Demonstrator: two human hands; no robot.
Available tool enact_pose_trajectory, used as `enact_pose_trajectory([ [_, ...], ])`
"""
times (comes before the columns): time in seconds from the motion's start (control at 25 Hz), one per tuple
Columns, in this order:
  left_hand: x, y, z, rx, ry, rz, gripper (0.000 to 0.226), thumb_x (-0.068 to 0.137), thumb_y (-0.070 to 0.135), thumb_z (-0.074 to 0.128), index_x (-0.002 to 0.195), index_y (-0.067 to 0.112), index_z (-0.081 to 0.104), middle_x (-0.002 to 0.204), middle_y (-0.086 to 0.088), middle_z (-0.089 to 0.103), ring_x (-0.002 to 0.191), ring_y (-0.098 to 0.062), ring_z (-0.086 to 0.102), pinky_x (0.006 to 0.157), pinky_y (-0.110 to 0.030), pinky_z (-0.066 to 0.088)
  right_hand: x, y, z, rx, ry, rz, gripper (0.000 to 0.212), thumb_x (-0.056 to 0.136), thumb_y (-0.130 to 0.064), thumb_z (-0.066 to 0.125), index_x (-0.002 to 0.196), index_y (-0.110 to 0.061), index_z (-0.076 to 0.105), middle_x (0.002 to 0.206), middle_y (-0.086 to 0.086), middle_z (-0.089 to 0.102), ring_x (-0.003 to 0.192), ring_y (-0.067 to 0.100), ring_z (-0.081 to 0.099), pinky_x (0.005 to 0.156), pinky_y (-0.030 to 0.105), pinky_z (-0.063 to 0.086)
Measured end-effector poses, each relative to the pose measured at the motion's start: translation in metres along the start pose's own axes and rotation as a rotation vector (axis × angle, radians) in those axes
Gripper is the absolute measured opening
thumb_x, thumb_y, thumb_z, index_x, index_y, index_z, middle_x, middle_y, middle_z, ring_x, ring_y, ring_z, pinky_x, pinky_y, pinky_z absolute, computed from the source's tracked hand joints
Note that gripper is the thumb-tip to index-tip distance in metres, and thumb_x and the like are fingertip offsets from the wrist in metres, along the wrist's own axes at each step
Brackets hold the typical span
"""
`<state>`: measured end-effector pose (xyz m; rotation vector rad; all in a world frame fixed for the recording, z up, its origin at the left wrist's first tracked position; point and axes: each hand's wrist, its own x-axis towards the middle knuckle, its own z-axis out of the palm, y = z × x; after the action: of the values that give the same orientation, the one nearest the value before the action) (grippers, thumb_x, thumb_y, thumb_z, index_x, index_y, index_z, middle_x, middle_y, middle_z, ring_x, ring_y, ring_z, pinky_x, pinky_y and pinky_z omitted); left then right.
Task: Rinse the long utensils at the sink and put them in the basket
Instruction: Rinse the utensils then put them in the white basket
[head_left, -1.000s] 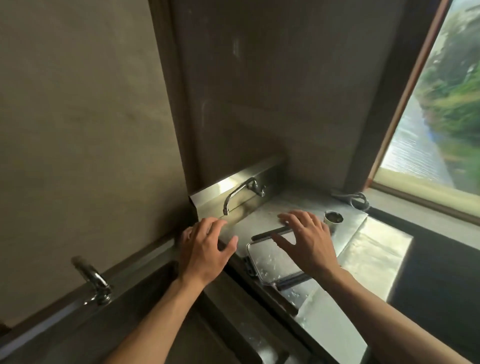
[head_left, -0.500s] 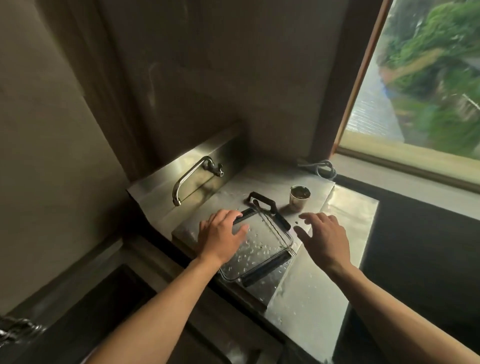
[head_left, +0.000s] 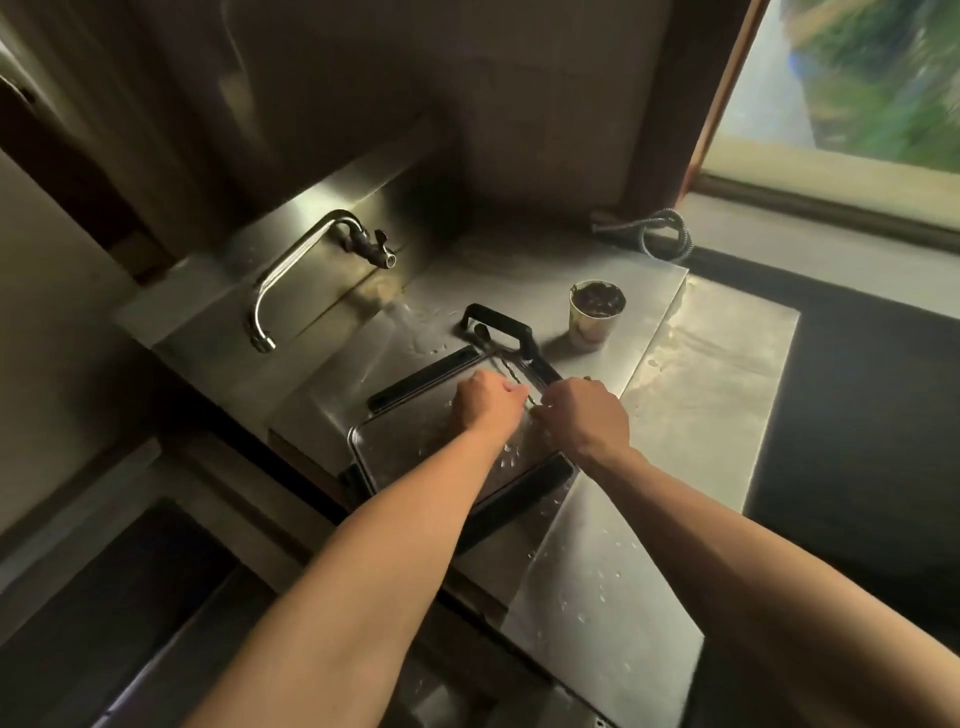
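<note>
Both hands have closed in over the wet tray (head_left: 395, 457): the left hand (head_left: 485, 399) and right hand (head_left: 584, 415) now curl onto thin long utensils (head_left: 511, 375) lying toward its one-o'clock corner, so pickup for rinsing seems underway.

Dim scene; daylight from blurred window (head_left: 852, 88) glares on steel counter (head_left: 717, 364)

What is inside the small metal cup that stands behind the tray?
The small metal cup holds something dark up near its rim; what it is cannot be told. Its bottom is covered by that dark content. Nothing sticks out above the rim.
</note>
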<state>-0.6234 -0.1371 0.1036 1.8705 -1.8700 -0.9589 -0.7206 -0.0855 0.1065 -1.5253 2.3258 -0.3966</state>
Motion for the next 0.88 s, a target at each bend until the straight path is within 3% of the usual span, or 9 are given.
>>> enact_pose_trajectory([
  [0.24, 0.014, 0.008, 0.019, 0.016, 0.017, -0.04, 0.033, 0.085, 0.032, 0.069, 0.096, 0.002, 0.072, 0.094, -0.015, 0.072, 0.089, -0.025, 0.069, 0.066, -0.025, 0.045, 0.015, 0.004, 0.01, -0.07, 0.042, -0.03, 0.02, 0.092, -0.018, 0.057, 0.098, -0.017, 0.076, 0.084, 0.009, 0.072, 0.069, 0.029, 0.067, 0.07, 0.041, 0.06],
  [0.32, 0.018, 0.008, 0.02, -0.089, 0.003, -0.136, 0.032, 0.082, 0.03, 0.071, 0.098, 0.001, 0.071, 0.096, -0.014, 0.073, 0.09, -0.025, 0.069, 0.067, -0.025, 0.048, 0.017, 0.008, 0.008, -0.041, 0.023, -0.026, 0.018, 0.091, -0.022, 0.061, 0.099, -0.017, 0.076, 0.087, 0.009, 0.073, 0.071, 0.03, 0.068, 0.072, 0.042, 0.06],
  [0.4, 0.016, 0.006, 0.017, -0.259, -0.01, -0.247, 0.032, 0.079, 0.027, 0.073, 0.097, 0.0, 0.071, 0.097, -0.017, 0.073, 0.093, -0.03, 0.07, 0.073, -0.034, 0.058, 0.015, 0.007, 0.004, -0.027, 0.022, -0.05, 0.017, 0.09, -0.025, 0.064, 0.099, -0.018, 0.077, 0.089, 0.009, 0.074, 0.071, 0.029, 0.068, 0.072, 0.041, 0.059],
  [0.48, 0.007, 0.005, 0.009, -0.396, 0.002, -0.3, 0.03, 0.076, 0.024, 0.072, 0.093, -0.001, 0.07, 0.093, -0.02, 0.072, 0.092, -0.033, 0.07, 0.074, -0.041, 0.058, 0.012, 0.002, -0.004, -0.022, 0.032, -0.102, 0.016, 0.09, -0.025, 0.065, 0.099, -0.018, 0.077, 0.089, 0.008, 0.074, 0.071, 0.027, 0.068, 0.071, 0.04, 0.059],
  [0.56, -0.004, 0.0, -0.005, -0.442, 0.038, -0.283, 0.017, 0.076, 0.025, 0.07, 0.074, 0.008, 0.069, 0.075, -0.011, 0.072, 0.081, -0.03, 0.071, 0.07, -0.039, 0.058, 0.006, -0.008, -0.012, -0.054, 0.061, -0.19, 0.014, 0.09, -0.024, 0.064, 0.096, -0.019, 0.076, 0.086, 0.006, 0.073, 0.068, 0.024, 0.065, 0.065, 0.034, 0.057],
  [0.64, -0.016, -0.01, -0.029, -0.35, 0.096, -0.169, 0.027, 0.079, 0.031, 0.07, 0.058, 0.018, 0.06, 0.058, 0.005, 0.061, 0.063, -0.02, 0.063, 0.058, -0.03, 0.052, -0.002, -0.025, -0.019, -0.124, 0.095, -0.315, 0.011, 0.09, -0.023, 0.064, 0.09, -0.021, 0.074, 0.083, 0.001, 0.07, 0.066, 0.019, 0.061, 0.057, 0.03, 0.051],
  [0.72, -0.032, -0.028, -0.061, -0.113, 0.196, 0.016, 0.028, 0.084, 0.036, 0.069, 0.063, 0.023, 0.056, 0.062, 0.011, 0.055, 0.059, -0.009, 0.051, 0.047, -0.023, 0.035, -0.01, -0.049, -0.025, -0.202, 0.101, -0.459, 0.009, 0.09, -0.022, 0.064, 0.087, -0.021, 0.073, 0.083, -0.001, 0.07, 0.068, 0.019, 0.061, 0.054, 0.03, 0.049],
  [0.88, -0.064, -0.086, -0.127, 0.282, 0.365, 0.262, 0.011, 0.09, 0.031, 0.061, 0.087, 0.022, 0.066, 0.089, 0.003, 0.058, 0.08, -0.018, 0.055, 0.06, -0.03, 0.039, -0.026, -0.114, -0.019, -0.283, 0.072, -0.75, 0.011, 0.092, -0.025, 0.059, 0.091, -0.022, 0.069, 0.091, -0.004, 0.069, 0.081, 0.021, 0.062, 0.054, 0.032, 0.049],
])
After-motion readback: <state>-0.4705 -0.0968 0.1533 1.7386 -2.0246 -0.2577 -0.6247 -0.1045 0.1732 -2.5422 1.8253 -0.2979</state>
